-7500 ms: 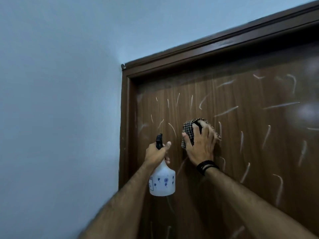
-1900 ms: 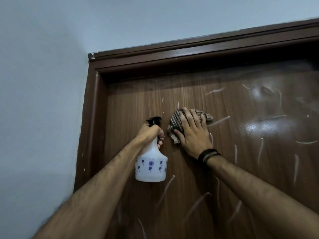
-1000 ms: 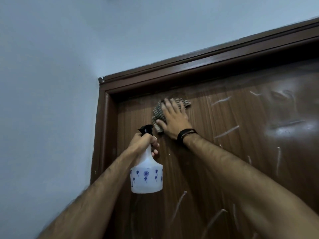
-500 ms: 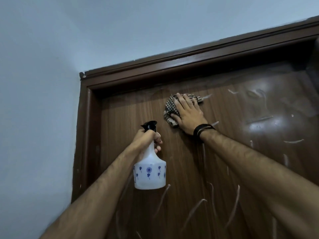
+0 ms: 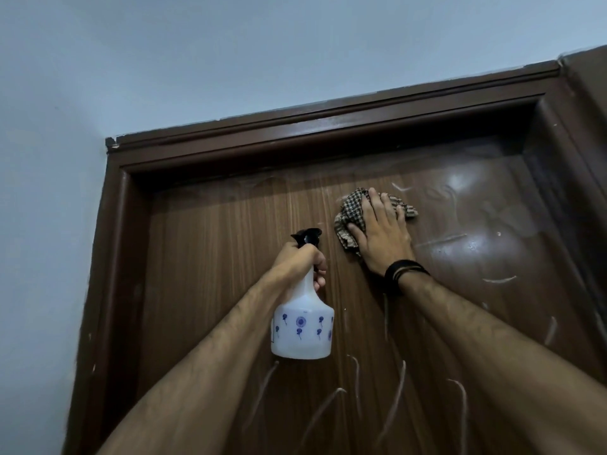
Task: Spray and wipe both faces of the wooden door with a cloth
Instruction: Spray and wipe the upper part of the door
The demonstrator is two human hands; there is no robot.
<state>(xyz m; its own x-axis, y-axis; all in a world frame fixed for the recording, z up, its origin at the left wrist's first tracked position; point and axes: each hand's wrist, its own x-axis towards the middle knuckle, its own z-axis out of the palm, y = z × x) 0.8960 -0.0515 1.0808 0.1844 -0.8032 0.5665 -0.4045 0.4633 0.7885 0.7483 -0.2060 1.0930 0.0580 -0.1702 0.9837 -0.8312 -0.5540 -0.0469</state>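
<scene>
The brown wooden door [image 5: 213,274] fills the view, with white streaks across its lower and right parts. My right hand [image 5: 381,234] lies flat with straight fingers on a checked cloth [image 5: 349,213], pressing it against the door near the top. My left hand [image 5: 302,261] grips the neck of a white spray bottle [image 5: 302,330] with blue flower prints and a black nozzle, held just in front of the door, left of and below the cloth.
A dark brown door frame [image 5: 111,257] runs up the left side and across the top. Pale blue wall [image 5: 49,192] lies to the left and above. A glossy wet patch [image 5: 476,231] shines on the door to the right of the cloth.
My right hand has slid the cloth rightward along the top of the door. White streaks in the upper left area are gone. The bottle stays in my left hand.
</scene>
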